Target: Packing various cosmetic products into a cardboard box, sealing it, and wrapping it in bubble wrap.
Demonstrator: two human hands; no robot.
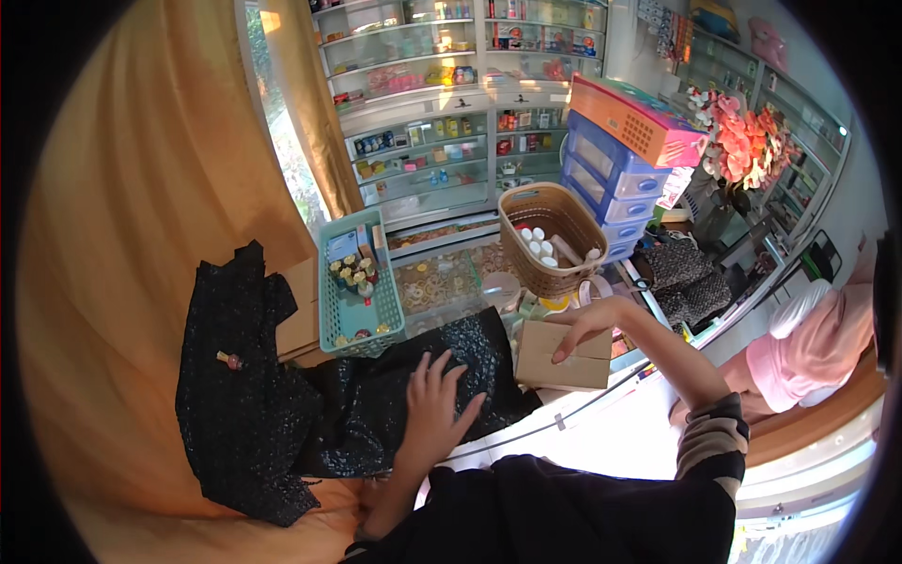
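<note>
Fingers spread, my left hand [437, 402] rests on a black sequined fabric [359, 395] draped in front of me. My right hand [586, 324] bends over a small brown cardboard box [560, 372], its thumb against the top; whether it grips the box cannot be told. On the fabric's left part lies a small pink bottle with a gold-coloured cap [230, 361]. Just behind the fabric, a teal plastic basket [363, 331] contains several small bottles with flower-shaped caps and some small boxes. A brown woven-pattern plastic basket [550, 282], with several white-capped bottles in it, stands behind the cardboard box.
Glass shelves [423, 134] with packaged goods stand behind. At right are a blue drawer unit [606, 169] topped by an orange box [627, 116], and artificial flowers [740, 137]. A black cable [557, 421] crosses near me. Another person in pink [796, 366] is at far right.
</note>
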